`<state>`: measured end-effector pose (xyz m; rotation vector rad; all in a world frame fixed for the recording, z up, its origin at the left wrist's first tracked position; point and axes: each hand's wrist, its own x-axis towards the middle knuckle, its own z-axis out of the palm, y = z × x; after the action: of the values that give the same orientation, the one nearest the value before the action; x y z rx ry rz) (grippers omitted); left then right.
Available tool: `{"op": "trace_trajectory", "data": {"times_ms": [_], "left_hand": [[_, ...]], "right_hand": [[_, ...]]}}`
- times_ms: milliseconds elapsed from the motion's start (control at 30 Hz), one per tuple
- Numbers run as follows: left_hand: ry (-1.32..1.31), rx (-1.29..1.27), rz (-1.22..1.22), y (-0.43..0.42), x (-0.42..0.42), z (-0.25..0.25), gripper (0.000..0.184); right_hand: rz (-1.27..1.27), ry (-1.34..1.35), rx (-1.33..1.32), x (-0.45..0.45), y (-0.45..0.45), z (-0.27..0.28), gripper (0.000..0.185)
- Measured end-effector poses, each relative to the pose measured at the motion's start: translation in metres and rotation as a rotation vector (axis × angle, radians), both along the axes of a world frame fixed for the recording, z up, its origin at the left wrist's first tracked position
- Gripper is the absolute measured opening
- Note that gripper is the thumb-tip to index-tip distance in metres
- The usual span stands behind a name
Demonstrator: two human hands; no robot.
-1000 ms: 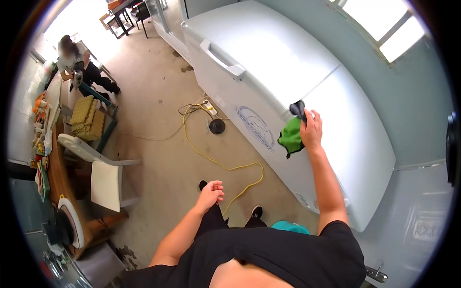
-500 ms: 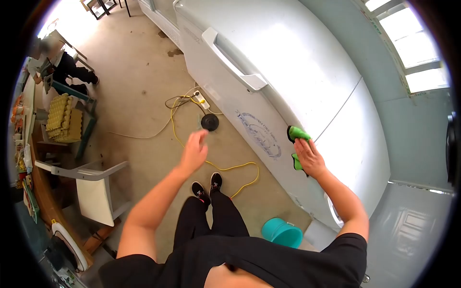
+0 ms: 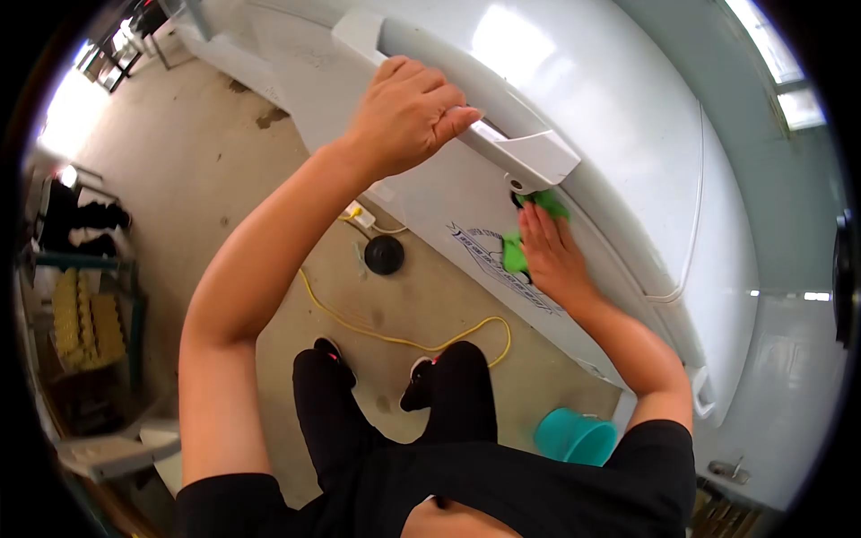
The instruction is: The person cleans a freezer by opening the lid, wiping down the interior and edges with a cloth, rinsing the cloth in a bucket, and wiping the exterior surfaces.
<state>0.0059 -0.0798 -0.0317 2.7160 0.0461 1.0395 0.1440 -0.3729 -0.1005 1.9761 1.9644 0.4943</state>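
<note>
My left hand (image 3: 408,112) is wrapped round the long handle (image 3: 534,157) on the front of the white chest freezer (image 3: 619,108). Below the handle's right end, my right hand (image 3: 554,251) presses a green cloth (image 3: 515,255) with dark edging against the freezer's front, just under the lid. Its fingers lie flat over the cloth, and green shows on both sides of them. Blue printed lettering (image 3: 502,260) on the front panel is partly covered by the cloth and hand.
A teal bucket (image 3: 574,437) stands on the floor by the freezer. A yellow cable (image 3: 386,337), a power strip (image 3: 359,213) and a black round object (image 3: 384,255) lie near my feet. At left are yellow trays (image 3: 85,318), a chair (image 3: 117,448) and a seated person's legs (image 3: 85,215).
My left hand has risen from the open floor area and taken hold of the handle. My right hand has moved the cloth along the freezer's front toward the handle. The view has come closer.
</note>
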Motion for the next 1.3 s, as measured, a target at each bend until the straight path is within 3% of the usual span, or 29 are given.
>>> {"op": "trace_trajectory", "data": {"times_ms": [133, 233, 300, 500, 567, 600, 667, 800, 867, 900, 967, 1000, 1100, 1167, 1267, 1300], "left_hand": [[-0.206, 0.153, -0.011, 0.004, 0.011, -0.016, 0.025], [-0.422, 0.225, -0.065, 0.003, 0.019, -0.024, 0.035], [-0.339, 0.162, -0.049, 0.003, 0.017, -0.026, 0.039], [-0.406, 0.228, 0.002, -0.001, 0.02, -0.031, 0.039], [-0.379, 0.235, 0.013, -0.007, 0.018, -0.029, 0.037], [-0.38, 0.24, 0.018, -0.008, 0.018, -0.029, 0.037], [-0.398, 0.252, 0.002, -0.009, 0.016, -0.028, 0.037], [-0.408, 0.279, 0.056, -0.004, 0.02, -0.033, 0.038], [-0.423, 0.301, 0.044, -0.003, 0.02, -0.033, 0.039], [-0.377, 0.285, 0.051, -0.004, 0.019, -0.032, 0.039], [-0.33, 0.282, 0.06, -0.005, 0.018, -0.029, 0.04], [-0.368, 0.291, 0.047, -0.005, 0.02, -0.031, 0.04], [-0.433, 0.31, 0.03, -0.007, 0.022, -0.032, 0.041], [-0.463, 0.315, 0.026, -0.007, 0.024, -0.034, 0.041], [-0.465, 0.314, 0.043, -0.007, 0.025, -0.037, 0.042], [-0.463, 0.306, 0.042, -0.008, 0.025, -0.036, 0.042]], "right_hand": [[-0.021, -0.028, 0.315, -0.014, 0.062, -0.06, 0.055], [-0.02, -0.157, 0.563, -0.009, 0.044, -0.069, 0.056], [-0.04, -0.281, 0.675, 0.0, 0.009, -0.072, 0.06], [-0.675, -0.342, 0.821, 0.005, -0.154, -0.106, 0.058], [-0.596, -0.29, 1.17, 0.007, -0.182, -0.11, 0.057], [-0.576, -0.153, 1.344, 0.008, -0.168, -0.11, 0.057], [-0.48, -0.201, 1.547, 0.009, -0.117, -0.103, 0.056], [-0.298, -0.031, 1.394, -0.004, -0.026, -0.093, 0.048], [-0.122, 0.175, 1.062, -0.018, 0.004, -0.073, 0.041], [-0.127, 0.176, 1.069, -0.02, -0.002, -0.069, 0.041], [0.017, -0.122, 1.022, -0.018, -0.011, -0.059, 0.034], [0.026, -0.031, 0.986, -0.018, -0.035, -0.048, 0.031], [-0.053, -0.216, 1.104, 0.011, -0.127, -0.064, 0.029], [-0.477, -0.286, 1.198, 0.009, -0.185, -0.078, 0.032], [-0.646, -0.339, 1.56, 0.031, -0.192, -0.1, 0.047], [-0.651, -0.337, 1.563, 0.029, -0.175, -0.099, 0.047]]}}
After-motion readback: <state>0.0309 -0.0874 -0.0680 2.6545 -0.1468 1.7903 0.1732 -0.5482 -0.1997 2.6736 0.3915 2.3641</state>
